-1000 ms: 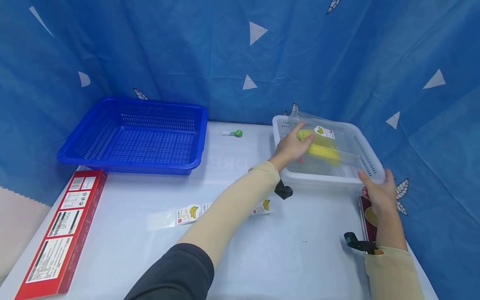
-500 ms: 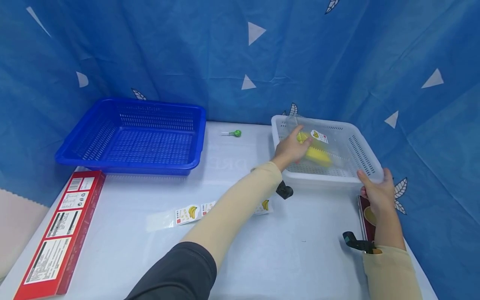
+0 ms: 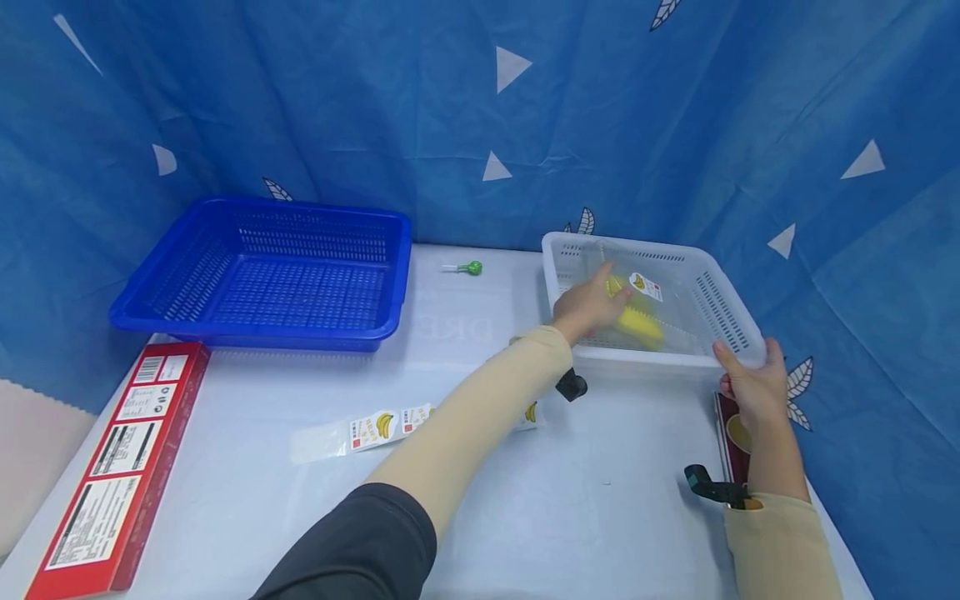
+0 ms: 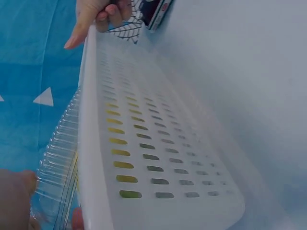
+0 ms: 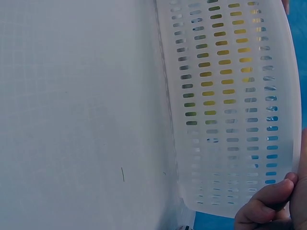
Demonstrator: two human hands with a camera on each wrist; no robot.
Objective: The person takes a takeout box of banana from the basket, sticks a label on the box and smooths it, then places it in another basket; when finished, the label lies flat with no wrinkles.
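My left hand [image 3: 591, 305] grips the left end of a clear plastic clamshell box [image 3: 678, 310] inside the white basket [image 3: 637, 357]. Through the lid shows a long yellow thing [image 3: 642, 328], which looks like a banana, and a banana sticker [image 3: 647, 287] is on top. At the basket's near right corner, my right hand [image 3: 759, 390] holds the rim, thumb on top and fingers below. In the left wrist view the box [image 4: 57, 158] shows above the rim, with my left hand [image 4: 17, 196] at its end. Yellow also shows through the basket wall [image 5: 220, 158] in the right wrist view.
A blue basket [image 3: 258, 331] stands at the back left, a red box [image 3: 123, 467] at the left edge. A banana-sticker strip [image 3: 375, 429] lies under my left forearm. A small green-headed item [image 3: 472, 267] lies at the back; a dark red box [image 3: 733, 433] is beside my right wrist.
The clear box has first shifted slightly left, then right and lower into the white basket, still in my left hand. My right hand stays on the basket rim.
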